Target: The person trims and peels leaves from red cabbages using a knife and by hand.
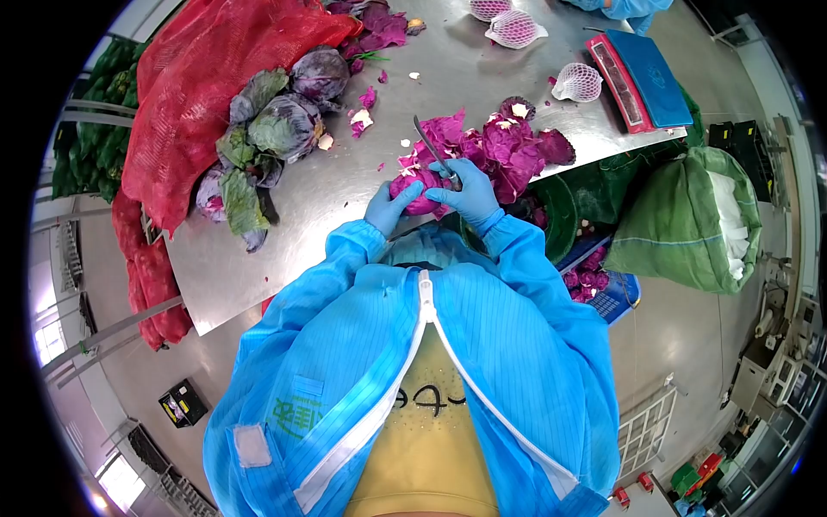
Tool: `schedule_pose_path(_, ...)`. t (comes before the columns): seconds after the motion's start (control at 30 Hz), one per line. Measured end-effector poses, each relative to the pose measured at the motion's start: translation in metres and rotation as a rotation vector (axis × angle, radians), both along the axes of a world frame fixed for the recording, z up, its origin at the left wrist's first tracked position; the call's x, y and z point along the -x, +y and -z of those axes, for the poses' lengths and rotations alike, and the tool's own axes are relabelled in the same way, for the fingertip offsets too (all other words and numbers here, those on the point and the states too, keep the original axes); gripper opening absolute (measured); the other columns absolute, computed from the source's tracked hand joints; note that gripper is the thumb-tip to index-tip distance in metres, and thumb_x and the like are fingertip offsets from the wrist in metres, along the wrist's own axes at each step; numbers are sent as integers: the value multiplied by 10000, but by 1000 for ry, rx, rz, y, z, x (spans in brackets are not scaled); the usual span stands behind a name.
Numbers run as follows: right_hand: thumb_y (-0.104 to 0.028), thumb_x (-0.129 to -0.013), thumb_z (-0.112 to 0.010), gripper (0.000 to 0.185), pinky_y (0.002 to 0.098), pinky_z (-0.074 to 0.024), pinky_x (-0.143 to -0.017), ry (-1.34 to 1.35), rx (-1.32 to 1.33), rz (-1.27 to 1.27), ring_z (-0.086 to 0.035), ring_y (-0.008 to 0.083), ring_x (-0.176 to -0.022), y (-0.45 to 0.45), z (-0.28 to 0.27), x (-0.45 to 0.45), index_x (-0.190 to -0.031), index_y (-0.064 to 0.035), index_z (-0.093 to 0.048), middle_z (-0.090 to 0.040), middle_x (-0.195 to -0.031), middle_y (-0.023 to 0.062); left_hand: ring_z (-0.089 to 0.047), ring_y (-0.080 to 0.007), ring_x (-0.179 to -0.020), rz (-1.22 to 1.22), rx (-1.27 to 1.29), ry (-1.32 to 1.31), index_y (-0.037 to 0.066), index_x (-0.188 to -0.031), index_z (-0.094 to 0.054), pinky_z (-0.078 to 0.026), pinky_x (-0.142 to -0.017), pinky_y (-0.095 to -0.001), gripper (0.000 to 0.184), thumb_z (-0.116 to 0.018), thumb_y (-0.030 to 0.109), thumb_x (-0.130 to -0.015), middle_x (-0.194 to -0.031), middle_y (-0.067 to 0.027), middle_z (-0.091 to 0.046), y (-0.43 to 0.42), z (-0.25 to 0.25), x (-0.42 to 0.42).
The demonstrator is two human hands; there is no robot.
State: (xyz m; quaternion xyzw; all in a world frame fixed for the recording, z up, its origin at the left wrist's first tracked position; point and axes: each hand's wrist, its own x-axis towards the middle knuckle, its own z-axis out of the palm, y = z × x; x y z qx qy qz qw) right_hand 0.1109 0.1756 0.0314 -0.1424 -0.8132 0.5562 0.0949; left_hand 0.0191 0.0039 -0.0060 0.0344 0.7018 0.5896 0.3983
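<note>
A small peeled purple cabbage is held between my two blue-gloved hands near the table's front edge. My left hand wraps its fingers round the cabbage's left side. In my right hand is a knife, its curved blade pointing up and left, while that hand's thumb rests against the cabbage. Loose purple leaves lie in a heap just beyond and to the right of my hands. Whole cabbages with green-grey outer leaves rest at the left beside a red mesh sack.
The metal table also bears white foam nets and a blue folder. Below its right edge are a green sack and a blue basket with cabbages. Another person's blue sleeve shows at the top.
</note>
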Motion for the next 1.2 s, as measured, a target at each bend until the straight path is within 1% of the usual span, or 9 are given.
schedule_pose_path(0.27,-273,-759,-649,213,347,-479,-538,1,-773,-61,-599,221,-636,-11,6,-9,-897,-135,-566,-562,-736,41,-603,-269,-1006,213,190,217,-19,-1201,-480,-475,-866,-352,766,-714,517,-707,-1086,-171,-608,-3,7,5)
schedule_pose_path(0.5,-238,-762,-622,138,344,-446,-465,113,-1040,211,-570,189,-556,11,9,-8,-814,-162,-519,-516,-654,16,-605,-273,-972,406,507,587,-7,-1197,-524,-465,-843,-366,794,-760,517,-648,-1023,-166,-623,3,-30,-1)
schedule_pose_path(0.63,-187,-774,-682,274,365,-502,-598,97,-423,349,-607,273,-697,28,9,1,-1004,-74,-585,-621,-858,96,-575,-290,-1052,139,-183,-141,18,-1244,-452,-476,-891,-348,724,-696,480,-742,-1175,-181,-553,2,-24,-3)
schedule_pose_path(0.77,-154,-781,-700,309,319,-495,-584,308,-625,425,-597,211,-656,21,19,-2,-1056,-56,-599,-631,-883,100,-555,-326,-1094,-41,-484,-724,39,-1330,-374,-506,-880,-451,651,-601,415,-850,-1226,-167,-534,0,-35,0)
schedule_pose_path(0.83,-154,-829,-664,255,280,-481,-573,11,522,314,-582,136,-640,9,15,-8,-1053,-47,-605,-626,-879,76,-553,-337,-1095,-12,-579,-763,44,-1345,-351,-519,-840,-494,682,-560,472,-857,-1244,-177,-516,-2,-29,6)
schedule_pose_path(0.97,-269,-882,-613,290,232,-431,-518,27,1023,242,-528,92,-581,-19,2,1,-1047,-30,-603,-605,-782,16,-512,-347,-1147,294,-884,-1031,60,-1372,-313,-502,-863,-502,730,-486,556,-865,-1320,-189,-443,1,-5,18)
schedule_pose_path(1.03,-271,-875,-624,299,234,-432,-519,-8,1058,226,-527,96,-578,-11,6,-1,-1047,-27,-603,-606,-791,20,-474,-354,-1193,489,-984,-1152,76,-1386,-298,-483,-891,-515,742,-472,574,-865,-1362,-192,-400,3,-14,16)
schedule_pose_path(1.1,-272,-867,-636,307,235,-434,-519,-46,1089,202,-527,100,-575,0,9,-4,-1046,-24,-602,-607,-801,24,-438,-370,-1226,29,-427,-907,73,-1394,-281,-413,-975,-544,769,-457,598,-861,-1376,-196,-379,0,-34,12)
schedule_pose_path(1.2,-233,-816,-690,283,226,-425,-499,-129,828,163,-515,92,-545,3,7,-3,-1008,-38,-617,-605,-787,25,-406,-374,-1251,41,-583,-1010,72,-1389,-286,-346,-1025,-567,757,-471,583,-862,-1377,-196,-374,3,-59,15)
